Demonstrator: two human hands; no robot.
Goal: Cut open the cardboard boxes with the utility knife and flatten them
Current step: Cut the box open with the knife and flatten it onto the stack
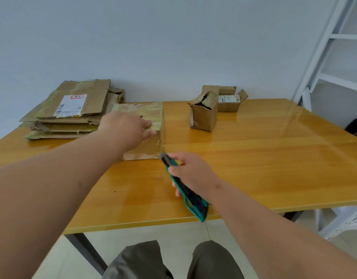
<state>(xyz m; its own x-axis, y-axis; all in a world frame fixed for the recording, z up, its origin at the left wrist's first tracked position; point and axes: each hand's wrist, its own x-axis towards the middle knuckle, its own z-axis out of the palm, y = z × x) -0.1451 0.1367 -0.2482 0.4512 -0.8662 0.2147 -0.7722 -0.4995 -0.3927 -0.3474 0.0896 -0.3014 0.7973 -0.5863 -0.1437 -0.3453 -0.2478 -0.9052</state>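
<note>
while i brace and cut, head view: my hands are at the taped box [142, 125] on the desk [254, 158].
left hand [126, 125]: pressed flat on the box top, grasping nothing.
right hand [190, 174]: clenched round the utility knife [182, 186], tip at the near right corner.
step: slitting this box's tape.
next: a steady draw along the seam, i judge, fingers clear.
waiting: two small boxes [214, 109]; flattened pile [73, 109] far left.

Left arm reaches forward, its hand [127, 125] flat, palm down, fingers spread. Right hand [190, 174] is curled in a closed grip, forearm angled inward.
</note>
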